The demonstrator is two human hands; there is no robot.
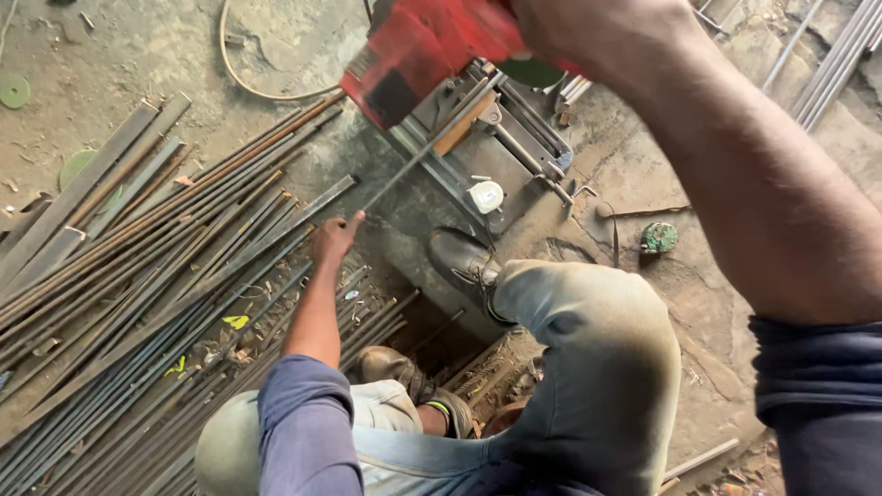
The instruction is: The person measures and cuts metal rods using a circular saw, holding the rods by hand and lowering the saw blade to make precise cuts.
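My left hand [335, 234] grips the near end of a thin steel rod [418, 156] that runs up and right into the vise of a red chop saw [418, 46]. My right hand [588, 32] is closed on top of the saw, on its handle, at the upper edge of the view. The saw's metal base [496, 156] lies on the ground below it. My right shoe [464, 262] stands against the base's near edge.
A big heap of long steel rods and flat bars [138, 276] covers the ground on the left. A white tape measure [485, 196] lies on the saw base. A small green round thing [659, 238] sits on the dirt at the right. More rods [841, 60] lie at the top right.
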